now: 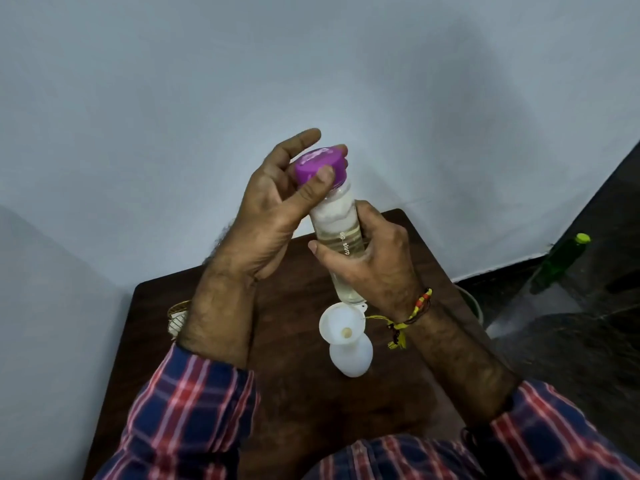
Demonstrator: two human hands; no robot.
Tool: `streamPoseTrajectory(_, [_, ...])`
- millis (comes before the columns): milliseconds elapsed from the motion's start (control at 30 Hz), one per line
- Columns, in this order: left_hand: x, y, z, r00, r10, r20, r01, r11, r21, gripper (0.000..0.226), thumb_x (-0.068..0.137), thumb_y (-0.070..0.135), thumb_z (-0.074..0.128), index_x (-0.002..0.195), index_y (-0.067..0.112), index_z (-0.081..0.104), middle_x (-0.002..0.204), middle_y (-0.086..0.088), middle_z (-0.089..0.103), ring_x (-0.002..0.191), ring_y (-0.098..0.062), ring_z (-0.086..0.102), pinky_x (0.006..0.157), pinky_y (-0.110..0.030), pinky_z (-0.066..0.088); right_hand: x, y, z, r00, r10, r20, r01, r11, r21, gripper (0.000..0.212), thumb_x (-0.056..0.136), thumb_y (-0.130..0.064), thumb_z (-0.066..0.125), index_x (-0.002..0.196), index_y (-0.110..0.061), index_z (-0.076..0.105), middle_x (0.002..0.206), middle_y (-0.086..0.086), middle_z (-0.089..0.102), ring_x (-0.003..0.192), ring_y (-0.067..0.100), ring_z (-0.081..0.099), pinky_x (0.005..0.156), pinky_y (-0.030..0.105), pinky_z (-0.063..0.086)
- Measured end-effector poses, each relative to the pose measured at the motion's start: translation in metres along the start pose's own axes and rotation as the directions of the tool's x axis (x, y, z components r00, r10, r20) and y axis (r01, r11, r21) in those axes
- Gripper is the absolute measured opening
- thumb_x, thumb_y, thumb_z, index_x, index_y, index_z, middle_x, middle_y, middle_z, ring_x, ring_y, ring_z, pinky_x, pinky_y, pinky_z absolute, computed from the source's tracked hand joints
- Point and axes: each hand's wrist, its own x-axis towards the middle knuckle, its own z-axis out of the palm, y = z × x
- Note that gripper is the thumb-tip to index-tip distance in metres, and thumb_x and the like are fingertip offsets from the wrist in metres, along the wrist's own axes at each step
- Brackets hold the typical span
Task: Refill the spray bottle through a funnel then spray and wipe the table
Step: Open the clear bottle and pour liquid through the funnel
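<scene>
I hold a clear water bottle (341,233) upright above the dark wooden table (298,403). My right hand (374,261) grips its body. Thumb and fingers of my left hand (273,216) pinch its purple cap (320,164), which sits on the bottle's neck. Clear liquid fills part of the bottle. Below it a white spray bottle (351,356) stands on the table without its spray head. A white funnel (343,325) sits in its mouth.
A small white and gold object (178,318) lies at the table's left, partly hidden by my left forearm. A green bottle with a yellow cap (562,263) stands on the dark floor at the right. A pale wall runs behind the table.
</scene>
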Motion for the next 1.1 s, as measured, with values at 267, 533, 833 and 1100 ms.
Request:
streamPoseTrajectory(267, [-0.004,0.006,0.009,0.965,0.071,-0.252,-0.026,0.984,0.177,0.056,0.077,0.039,0.082,0.117,0.004,0.064,0.100,-0.003,0.074,0.092,-0.013,0.071,0.079,-0.027,0.058,-0.005,0.004,0.006,0.999,0.047,-0.027,-0.048,0.998,-0.028,0.041,0.074,-0.039,0.083,0.101,-0.017,0.062,0.080,-0.006,0.069,0.072,0.010,0.068,0.068,0.034,0.058])
streamPoseTrajectory(533, [-0.003,0.007,-0.011,0.966,0.140,-0.217,-0.096,0.975,0.201,0.045,0.087,0.035,0.070,0.123,0.009,0.060,0.096,-0.001,0.073,0.096,-0.019,0.069,0.089,-0.038,0.057,-0.009,0.008,0.002,0.996,0.069,-0.056,-0.071,0.996,-0.046,0.047,0.073,-0.041,0.084,0.106,-0.017,0.062,0.086,-0.008,0.070,0.077,0.008,0.069,0.071,0.033,0.059])
streamPoseTrajectory(833, [-0.005,0.005,-0.009,0.992,0.126,0.005,-0.123,0.959,0.254,0.049,0.087,0.035,0.072,0.128,0.011,0.060,0.115,0.000,0.069,0.110,-0.013,0.065,0.090,-0.029,0.054,-0.012,0.010,0.001,0.997,0.075,-0.035,-0.076,0.997,-0.031,0.049,0.074,-0.042,0.083,0.111,-0.017,0.062,0.088,-0.007,0.071,0.079,0.009,0.070,0.072,0.033,0.059])
streamPoseTrajectory(1100, [-0.004,0.009,-0.013,0.986,0.166,-0.025,-0.155,0.956,0.248,0.047,0.090,0.048,0.062,0.122,0.013,0.064,0.107,0.000,0.070,0.102,-0.015,0.066,0.084,-0.034,0.057,-0.010,0.011,-0.004,0.997,0.073,0.001,-0.073,0.997,0.024,0.048,0.074,-0.034,0.086,0.112,-0.014,0.063,0.093,-0.007,0.072,0.084,0.008,0.070,0.077,0.028,0.059])
